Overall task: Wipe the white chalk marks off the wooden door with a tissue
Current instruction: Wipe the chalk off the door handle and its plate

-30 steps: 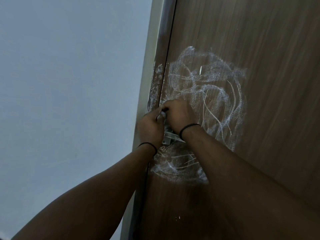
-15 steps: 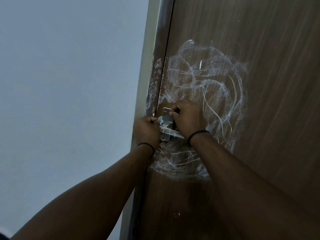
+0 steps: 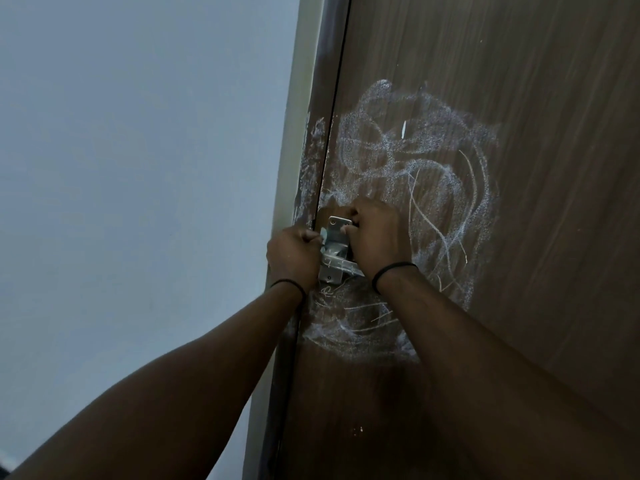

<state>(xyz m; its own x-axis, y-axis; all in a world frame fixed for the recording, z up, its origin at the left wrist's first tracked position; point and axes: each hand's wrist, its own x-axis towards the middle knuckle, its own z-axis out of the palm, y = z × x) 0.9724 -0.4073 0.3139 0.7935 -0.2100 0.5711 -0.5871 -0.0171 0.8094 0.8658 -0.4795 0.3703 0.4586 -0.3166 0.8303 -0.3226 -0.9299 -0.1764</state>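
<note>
**Working around the latch plate**

Both hands are closing in on the metal latch plate (image 3: 334, 251) at the edge of the wooden door (image 3: 519, 98). The left hand (image 3: 292, 259) is fisted, pinching what may be a small pale scrap of tissue (image 3: 322, 233), though the dim view leaves that unsure. The right hand (image 3: 375, 242) is curled shut; I cannot tell whether it is holding anything. The chalk marks (image 3: 415, 161) are spreading above, right of and below the knuckles, largely unwiped. A firm pad and overlapping strokes outward from the hardware would serve best.
</note>
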